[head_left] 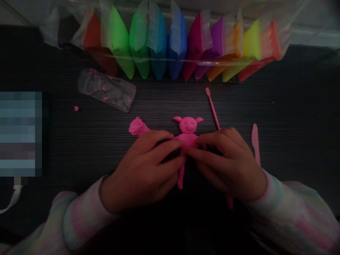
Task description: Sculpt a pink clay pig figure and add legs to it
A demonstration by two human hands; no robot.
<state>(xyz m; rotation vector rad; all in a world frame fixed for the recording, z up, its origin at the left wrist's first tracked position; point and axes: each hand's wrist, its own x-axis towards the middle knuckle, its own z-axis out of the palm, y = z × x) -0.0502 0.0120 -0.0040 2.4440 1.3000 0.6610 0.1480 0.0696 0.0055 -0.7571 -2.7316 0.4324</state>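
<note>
A pink clay pig figure [189, 141] lies face up on the dark table, with a round head, two pointed ears and a snout. One thin leg reaches down between my hands; the rest of its lower part is partly covered. My left hand [146, 168] is closed on the left side of its body, fingertips pressing at the waist. From the other side my right hand [228, 164] pinches the body's right edge. A lump of pink clay [138, 126] sits just beyond my left knuckles. Under my right hand passes a thin pink modelling stick [213, 108], its middle hidden.
A pink plastic knife [255, 143] lies right of my right hand. Farther back are a clear plastic tray [107, 90] with pink bits and a clay crumb [76, 108]. Several coloured clay packets [177, 46] stand in a clear bag along the back. A blurred-out device [18, 134] is at left.
</note>
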